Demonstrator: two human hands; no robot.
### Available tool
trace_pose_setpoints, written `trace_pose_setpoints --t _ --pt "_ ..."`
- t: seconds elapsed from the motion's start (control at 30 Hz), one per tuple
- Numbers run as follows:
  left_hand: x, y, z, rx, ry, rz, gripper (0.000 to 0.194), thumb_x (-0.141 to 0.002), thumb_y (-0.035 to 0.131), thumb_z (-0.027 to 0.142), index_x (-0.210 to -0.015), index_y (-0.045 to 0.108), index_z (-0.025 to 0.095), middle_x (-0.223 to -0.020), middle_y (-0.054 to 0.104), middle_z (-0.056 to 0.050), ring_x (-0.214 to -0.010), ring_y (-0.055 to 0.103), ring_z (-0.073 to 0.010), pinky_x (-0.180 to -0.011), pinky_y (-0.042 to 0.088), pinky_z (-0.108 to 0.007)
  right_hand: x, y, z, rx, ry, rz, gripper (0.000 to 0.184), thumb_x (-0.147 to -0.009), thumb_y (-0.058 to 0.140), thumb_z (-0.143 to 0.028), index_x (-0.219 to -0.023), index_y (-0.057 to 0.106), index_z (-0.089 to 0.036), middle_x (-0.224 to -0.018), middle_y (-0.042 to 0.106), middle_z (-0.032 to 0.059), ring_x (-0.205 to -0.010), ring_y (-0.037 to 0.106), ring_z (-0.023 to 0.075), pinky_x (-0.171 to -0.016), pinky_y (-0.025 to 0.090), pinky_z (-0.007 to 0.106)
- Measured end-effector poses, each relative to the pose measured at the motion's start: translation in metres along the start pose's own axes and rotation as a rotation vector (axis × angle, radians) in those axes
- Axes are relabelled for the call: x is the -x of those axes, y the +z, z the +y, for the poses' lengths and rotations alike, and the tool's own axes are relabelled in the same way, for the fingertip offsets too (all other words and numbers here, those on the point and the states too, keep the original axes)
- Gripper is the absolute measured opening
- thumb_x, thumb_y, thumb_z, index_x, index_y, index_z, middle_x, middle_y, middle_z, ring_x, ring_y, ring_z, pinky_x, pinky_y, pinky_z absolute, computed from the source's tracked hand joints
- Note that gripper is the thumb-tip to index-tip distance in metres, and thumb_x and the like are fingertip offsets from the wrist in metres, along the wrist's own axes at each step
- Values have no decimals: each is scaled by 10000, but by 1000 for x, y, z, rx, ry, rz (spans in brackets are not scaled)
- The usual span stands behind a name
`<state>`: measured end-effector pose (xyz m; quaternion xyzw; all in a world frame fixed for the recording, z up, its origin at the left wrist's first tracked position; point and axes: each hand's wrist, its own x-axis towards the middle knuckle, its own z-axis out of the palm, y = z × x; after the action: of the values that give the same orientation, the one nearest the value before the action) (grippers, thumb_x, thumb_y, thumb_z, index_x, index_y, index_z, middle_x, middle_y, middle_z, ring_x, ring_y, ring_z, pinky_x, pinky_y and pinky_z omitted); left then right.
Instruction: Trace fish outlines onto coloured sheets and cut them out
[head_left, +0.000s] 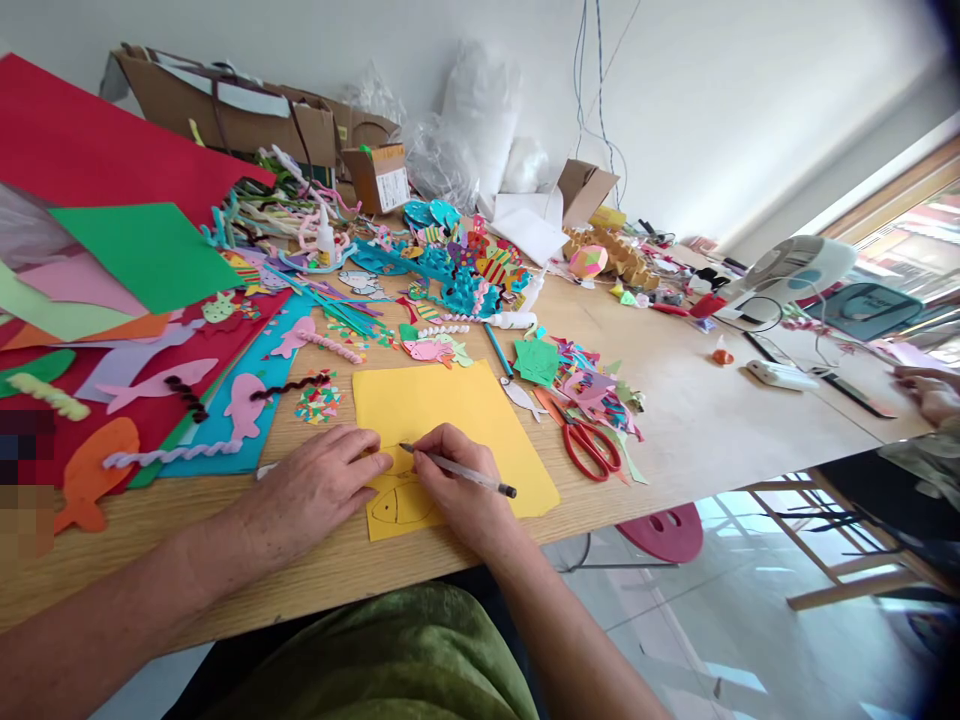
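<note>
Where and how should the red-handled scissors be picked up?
The red-handled scissors are probably best gripped by their handle loops, with the right hand coming from the near side of the table. They lie flat, loops towards the person, blade end pointing away among paper scraps.
</note>
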<state>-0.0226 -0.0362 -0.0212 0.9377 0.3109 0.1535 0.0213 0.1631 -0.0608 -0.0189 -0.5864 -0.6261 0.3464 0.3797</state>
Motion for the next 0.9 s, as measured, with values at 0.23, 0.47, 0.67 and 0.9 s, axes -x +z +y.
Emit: trace_pose_setpoints --t 0.23,0.47,0.67,0.9 --pt "1 1 1 10 -13 -4 197 -792 543 68 -945 605 176 -964 587 -58 -934 546 -219 -805 478 -339 -1 0 0 23 -2 13 69 -744 523 -170 -731 590 -183 -601 587 -29 -526 503 95 -505 375 189" --pt "3 4 0 12 -11 -9 203 -797 531 71 -960 584 179 -977 570 -55 -942 532 -220 -823 472 -355 0 1 0 27 -5 1 63 -748 522 -175 -727 581 -181 -591 574 -33 -517 495 93 -501 365 190" --pt "3 5 -1 28 -4 15 197 -792 534 70 -952 590 169 -966 570 -59 -932 537 -223 -828 468 -364 -1 0 -1 20 13 19 65 -744 515 -180 -721 575 -185 -578 572 -35 -507 492 95 -498 370 193" --pt "2 4 -1 27 -8 27 203 -791 536 69 -950 593 181 -954 577 -50 -926 544 -217 -815 467 -345 -1 1 -1 37 0 22 66 -743 513 -181 -716 573 -189 -575 571 -36 -510 499 96 -503 374 194"
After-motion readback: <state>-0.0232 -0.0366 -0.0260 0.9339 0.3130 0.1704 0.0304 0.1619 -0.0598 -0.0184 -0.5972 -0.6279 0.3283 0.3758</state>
